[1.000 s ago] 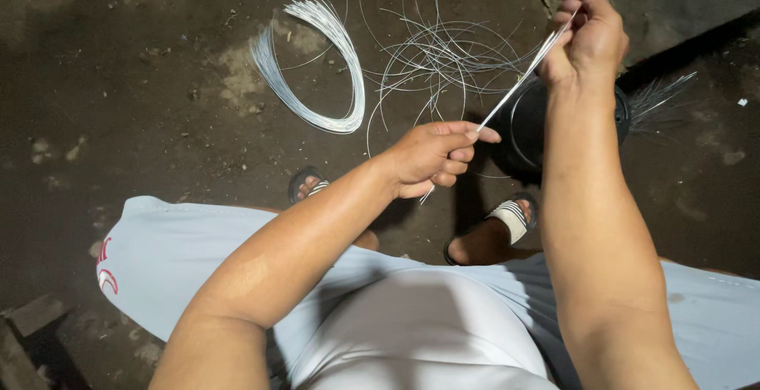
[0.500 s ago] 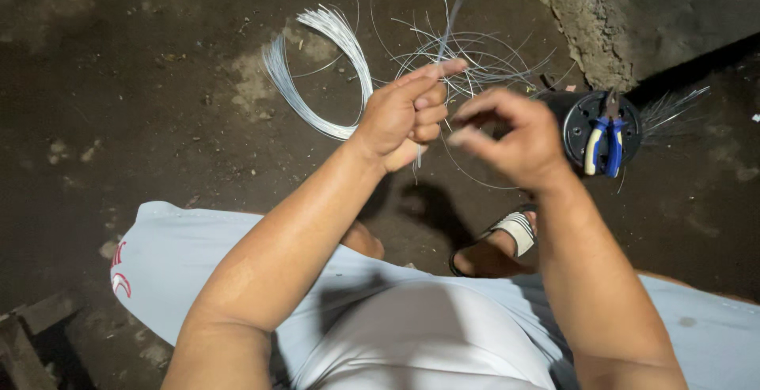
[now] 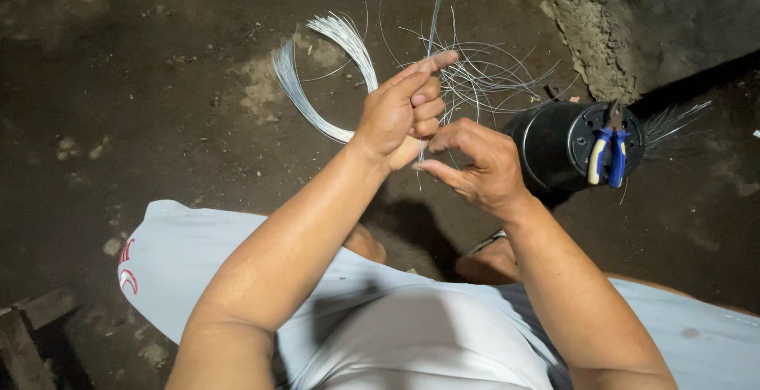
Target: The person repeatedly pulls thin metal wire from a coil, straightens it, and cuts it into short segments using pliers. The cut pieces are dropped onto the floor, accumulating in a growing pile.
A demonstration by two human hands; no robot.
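Left hand [image 3: 400, 109] closed in a fist around a thin wire [image 3: 435, 10], forefinger laid along it. Right hand [image 3: 475, 164] just below, pinching the lower end of the same wire between thumb and fingertips. Risk as judged: springy end whipping loose from a slack pinch, or pricking a finger. Further out, a curved bundle of wires [image 3: 317, 81] and loose loops [image 3: 491, 73] on the ground, a black pot [image 3: 554, 148] carrying blue-handled pliers [image 3: 608, 152]. Bare dark dirt floor [image 3: 142, 105], rough wall [image 3: 673, 10] beyond.
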